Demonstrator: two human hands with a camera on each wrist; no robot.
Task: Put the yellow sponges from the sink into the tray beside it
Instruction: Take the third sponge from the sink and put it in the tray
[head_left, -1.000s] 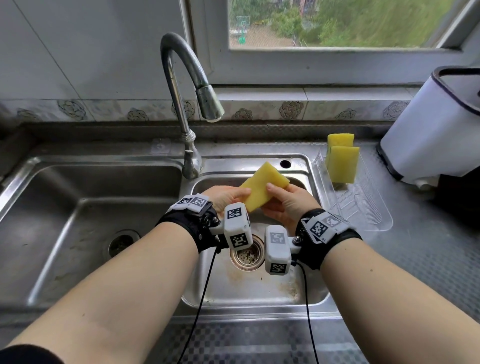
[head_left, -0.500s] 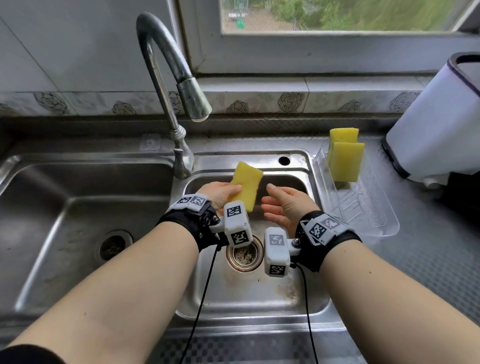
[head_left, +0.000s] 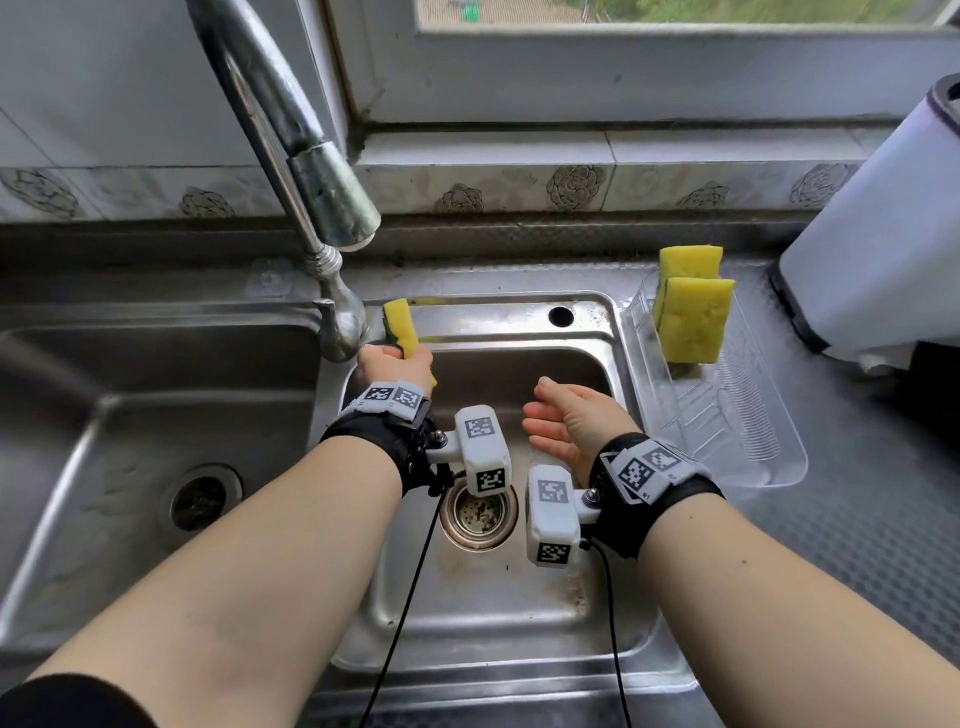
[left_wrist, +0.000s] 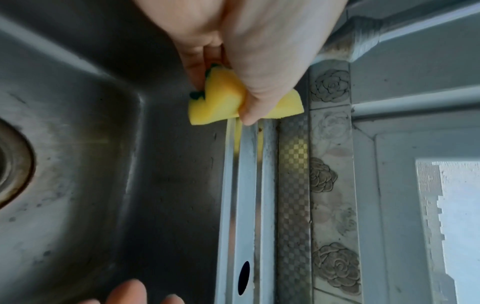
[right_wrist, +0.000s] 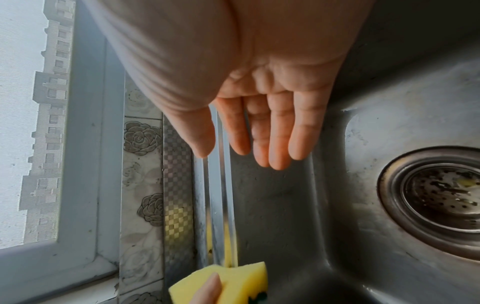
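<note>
My left hand (head_left: 397, 361) grips a yellow sponge (head_left: 402, 325) with a dark green backing, squeezed upright over the far left corner of the small sink basin (head_left: 483, 597), right next to the faucet base. In the left wrist view the thumb and fingers pinch that sponge (left_wrist: 228, 102); it also shows at the bottom of the right wrist view (right_wrist: 239, 277). My right hand (head_left: 561, 421) hovers empty over the basin, fingers (right_wrist: 275, 139) straight. Two yellow sponges (head_left: 693, 322) stand on edge at the far end of the clear plastic tray (head_left: 753, 441) to the right of the sink.
A curved steel faucet (head_left: 291, 135) arches over the basin from the left. A large basin (head_left: 130, 441) lies to the left. A white container (head_left: 883, 234) stands at the far right behind the tray. A strainer drain (head_left: 480, 512) sits below my wrists.
My right hand let go of the sponge and drew back to the right, open. My left hand carried the sponge left and farther back, toward the faucet base, turning it edge-on.
</note>
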